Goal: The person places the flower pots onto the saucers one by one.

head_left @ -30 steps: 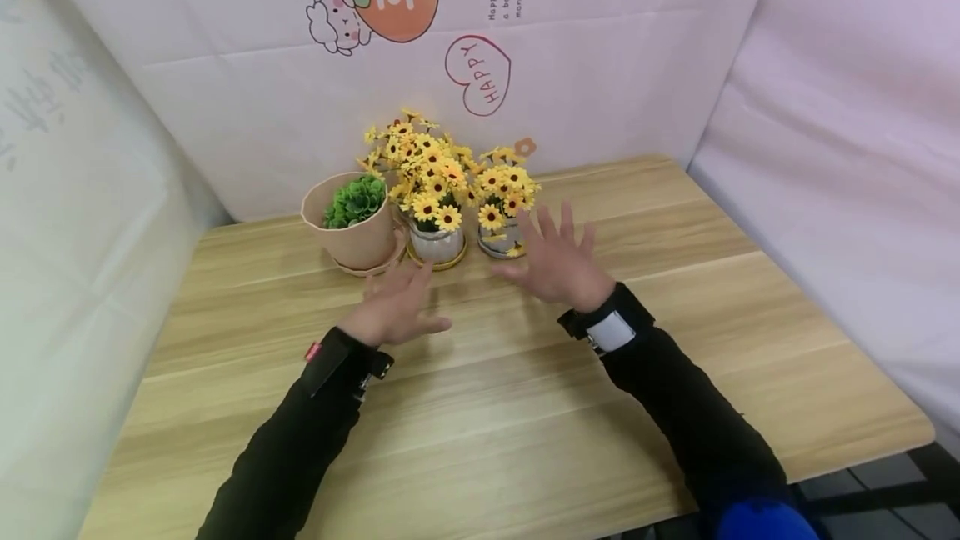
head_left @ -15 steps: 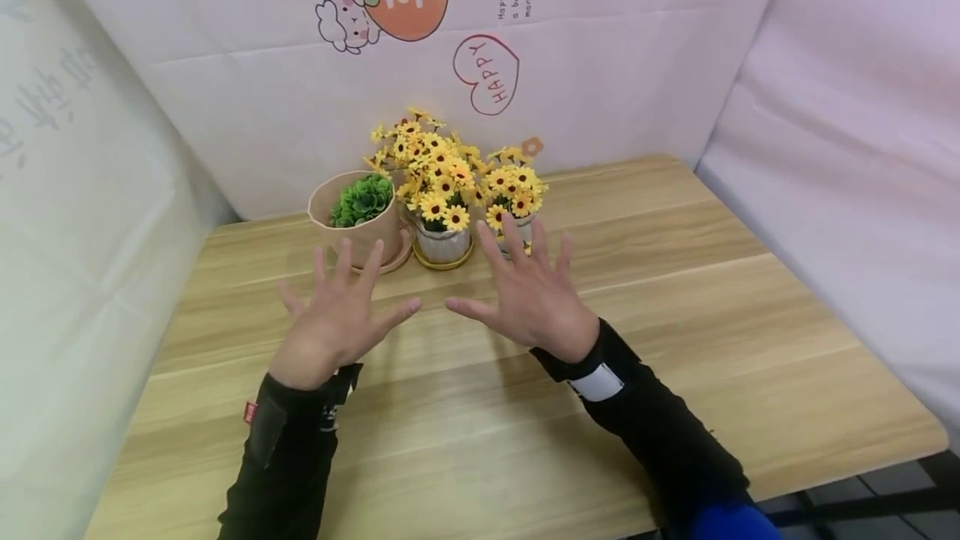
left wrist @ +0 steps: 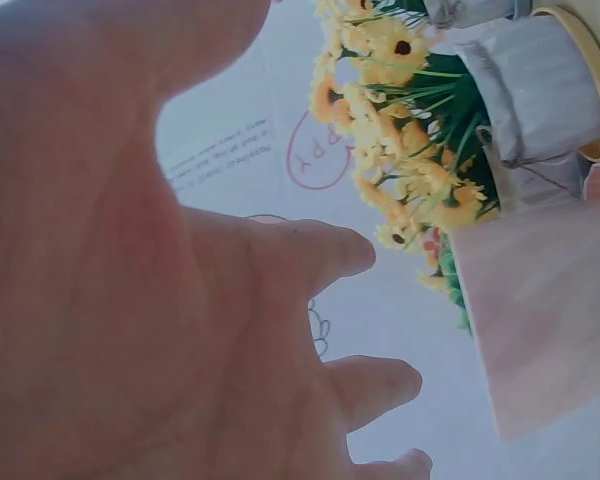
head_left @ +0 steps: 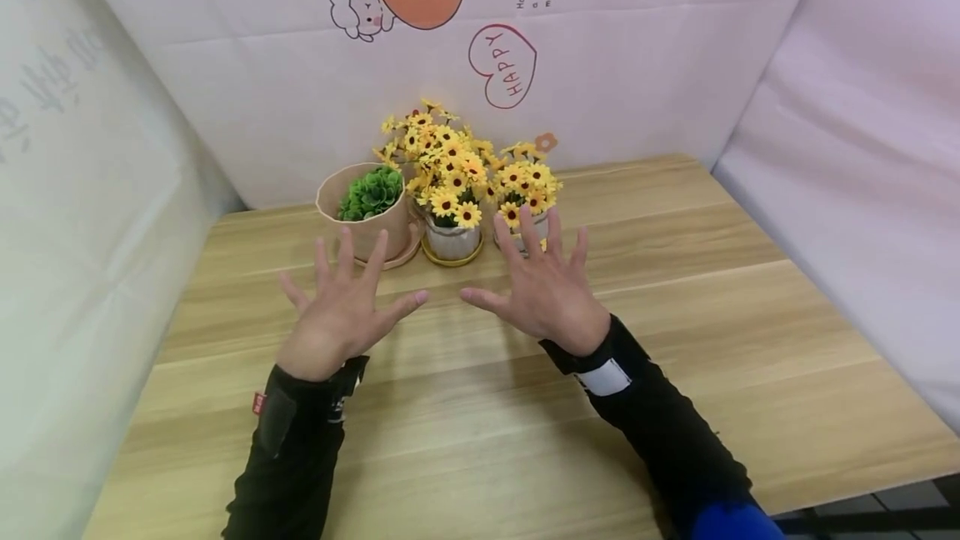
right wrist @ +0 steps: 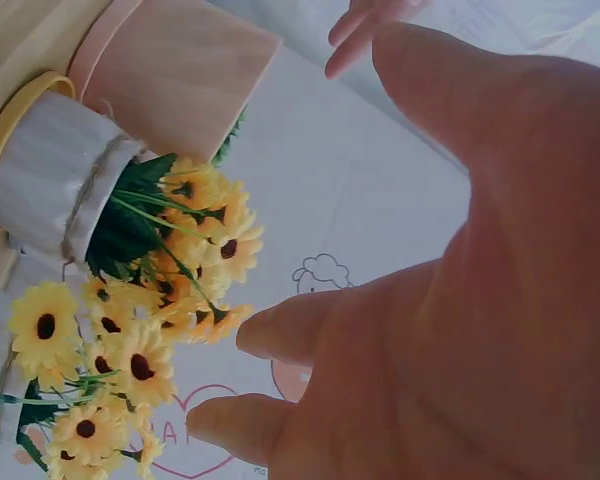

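Both hands hover palm down over the table with fingers spread, holding nothing. My left hand (head_left: 337, 315) is in front of a pink-beige flowerpot (head_left: 360, 232) with a green leafy plant (head_left: 371, 192) inside. My right hand (head_left: 551, 290) is before a smaller pot of yellow daisies (head_left: 528, 182), its fingertips overlapping that pot in the head view. Between them, farther back, stands a white-grey pot (head_left: 453, 242) of taller yellow daisies (head_left: 446, 157) on a yellow saucer (right wrist: 0, 150). In the left wrist view, the beige pot (left wrist: 550, 310) lies beyond the fingertips.
The pots stand in a row at the back of a wooden table (head_left: 450, 423), close to a white printed cloth (head_left: 637, 65). More white cloth hangs at the left (head_left: 97, 215) and right sides. A pink saucer (head_left: 405, 252) lies under the beige pot.
My left hand has drawn back and left from near the pots and spread its fingers. My right hand has shifted slightly back toward me. The head view has tilted a little.
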The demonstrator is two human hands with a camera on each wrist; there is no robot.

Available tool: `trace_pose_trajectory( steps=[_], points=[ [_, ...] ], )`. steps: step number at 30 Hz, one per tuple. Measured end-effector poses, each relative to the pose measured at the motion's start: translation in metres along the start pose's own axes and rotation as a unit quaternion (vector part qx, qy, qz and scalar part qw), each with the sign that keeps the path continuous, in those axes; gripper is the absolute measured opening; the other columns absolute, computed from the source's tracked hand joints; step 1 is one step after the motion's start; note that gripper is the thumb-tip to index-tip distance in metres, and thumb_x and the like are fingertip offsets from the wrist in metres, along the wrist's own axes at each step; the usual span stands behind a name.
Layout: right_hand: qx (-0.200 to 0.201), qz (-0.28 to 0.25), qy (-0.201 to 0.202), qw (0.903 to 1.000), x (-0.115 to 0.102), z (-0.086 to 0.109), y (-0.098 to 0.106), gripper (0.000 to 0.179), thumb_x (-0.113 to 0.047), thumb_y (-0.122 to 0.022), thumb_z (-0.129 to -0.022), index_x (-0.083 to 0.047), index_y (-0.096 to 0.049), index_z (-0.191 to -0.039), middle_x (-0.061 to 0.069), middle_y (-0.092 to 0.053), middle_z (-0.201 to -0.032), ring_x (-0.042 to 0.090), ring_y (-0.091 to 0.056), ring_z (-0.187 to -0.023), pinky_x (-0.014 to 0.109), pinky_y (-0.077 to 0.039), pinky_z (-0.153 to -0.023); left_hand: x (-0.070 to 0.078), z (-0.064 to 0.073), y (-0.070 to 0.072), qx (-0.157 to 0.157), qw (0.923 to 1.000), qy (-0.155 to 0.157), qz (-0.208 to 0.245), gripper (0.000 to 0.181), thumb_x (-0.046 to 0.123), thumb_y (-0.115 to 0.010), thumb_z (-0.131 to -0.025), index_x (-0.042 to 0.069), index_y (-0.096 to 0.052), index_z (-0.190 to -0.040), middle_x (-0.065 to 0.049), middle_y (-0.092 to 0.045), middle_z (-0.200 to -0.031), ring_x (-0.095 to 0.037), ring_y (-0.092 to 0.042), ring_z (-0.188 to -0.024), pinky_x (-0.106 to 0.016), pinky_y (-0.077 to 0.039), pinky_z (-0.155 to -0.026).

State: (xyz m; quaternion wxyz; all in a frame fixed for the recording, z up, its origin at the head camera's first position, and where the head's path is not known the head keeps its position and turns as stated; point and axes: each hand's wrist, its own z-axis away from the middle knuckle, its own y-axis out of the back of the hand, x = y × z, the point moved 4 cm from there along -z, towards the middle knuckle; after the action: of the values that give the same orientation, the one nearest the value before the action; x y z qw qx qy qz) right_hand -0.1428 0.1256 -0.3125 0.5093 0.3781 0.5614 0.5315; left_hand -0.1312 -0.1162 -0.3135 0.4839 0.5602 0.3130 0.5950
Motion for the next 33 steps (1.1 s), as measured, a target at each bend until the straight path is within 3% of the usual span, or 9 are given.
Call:
trace_pose_trajectory(
  steps=[16, 33],
  points=[
    [0.002, -0.016, -0.014, 0.9998, 0.016, 0.004, 0.006, 0.110, -0.082, -0.052, -0.093, -0.024, -0.003, -0.172, 0.017, 0.008, -0.179, 0.051, 0.013, -0.162, 0.083, 0.007, -0.120, 0.007, -0.006, -0.004, -0.012, 0.9999, 0.003, 0.004, 0.100, 0.079, -0.046, -0.098, 0.029, 0.000, -0.172, -0.017, 0.027, -0.174, -0.048, 0.030, -0.157, -0.089, 0.023, -0.106],
    [-0.009, -0.015, -0.011, 0.9998, 0.014, 0.006, 0.007, 0.112, -0.080, -0.053, -0.095, -0.021, 0.002, -0.172, 0.018, 0.013, -0.178, 0.047, 0.021, -0.160, 0.082, 0.009, -0.120, 0.007, -0.001, -0.002, -0.003, 0.9999, 0.001, 0.016, 0.102, 0.078, -0.048, -0.098, 0.028, 0.001, -0.172, -0.020, 0.024, -0.174, -0.049, 0.028, -0.158, -0.089, 0.024, -0.105]
  ],
)
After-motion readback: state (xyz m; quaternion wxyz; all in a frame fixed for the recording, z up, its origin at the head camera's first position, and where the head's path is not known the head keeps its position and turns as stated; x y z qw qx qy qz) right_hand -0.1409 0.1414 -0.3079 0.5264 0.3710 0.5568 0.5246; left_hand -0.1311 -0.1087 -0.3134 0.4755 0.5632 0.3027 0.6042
